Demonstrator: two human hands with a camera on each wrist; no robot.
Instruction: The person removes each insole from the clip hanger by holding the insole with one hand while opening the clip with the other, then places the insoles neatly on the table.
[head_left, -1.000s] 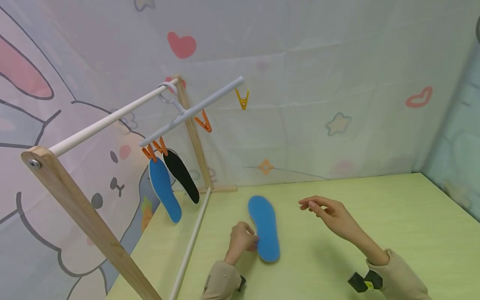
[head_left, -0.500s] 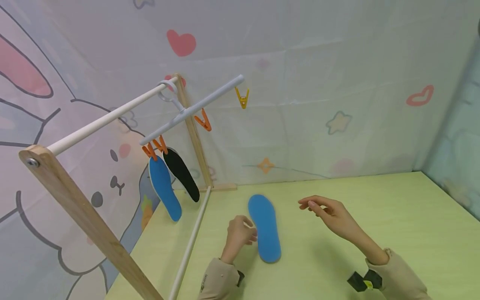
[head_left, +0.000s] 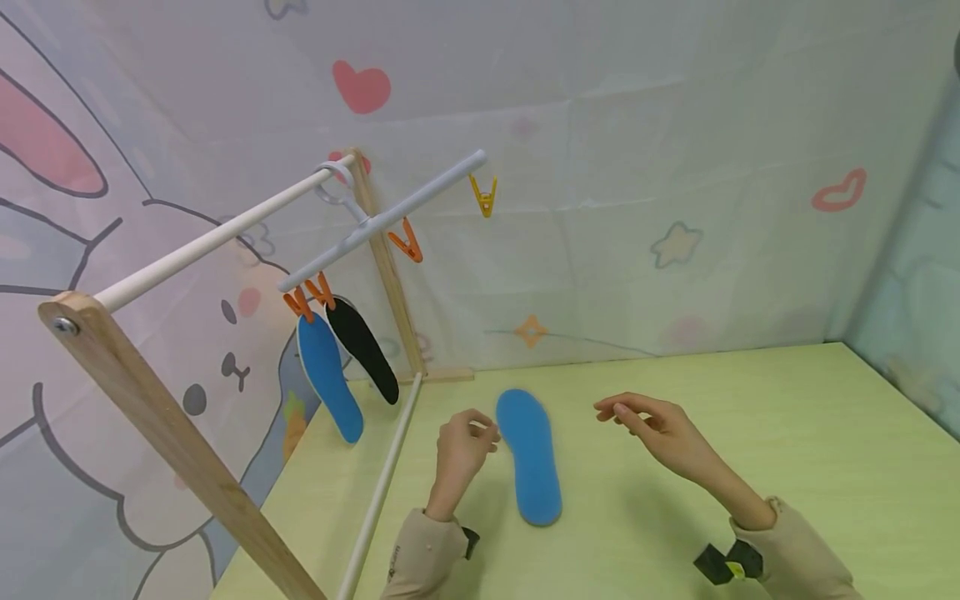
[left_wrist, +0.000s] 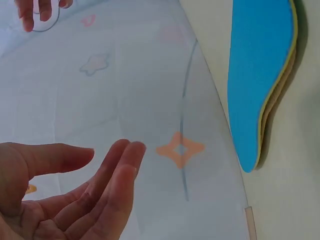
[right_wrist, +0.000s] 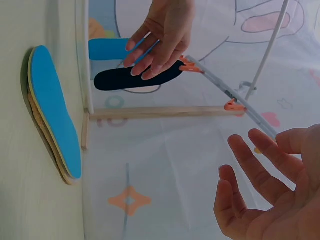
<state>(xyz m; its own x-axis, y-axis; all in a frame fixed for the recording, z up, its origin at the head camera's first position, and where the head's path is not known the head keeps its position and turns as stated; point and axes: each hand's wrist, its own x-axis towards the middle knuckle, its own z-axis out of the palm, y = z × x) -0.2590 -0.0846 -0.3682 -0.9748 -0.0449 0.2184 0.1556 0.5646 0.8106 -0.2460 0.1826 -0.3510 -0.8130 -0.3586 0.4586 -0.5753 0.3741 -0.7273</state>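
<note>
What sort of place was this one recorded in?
Probably an indoor staged set for tabletop work: a creased, pale, cartoon-printed backdrop, a plain yellow-green tabletop and a white-rodded wooden rack standing at one side.

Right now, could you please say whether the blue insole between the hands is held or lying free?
Free: the insole lies on the table, and the wrist views show left hand and right hand apart from it.

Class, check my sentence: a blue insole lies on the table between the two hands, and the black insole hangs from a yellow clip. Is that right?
Not quite. The head view shows the black insole hanging from an orange clip, not a yellow one. The rest stands: a blue insole lies on the table between the left hand and right hand.
</note>
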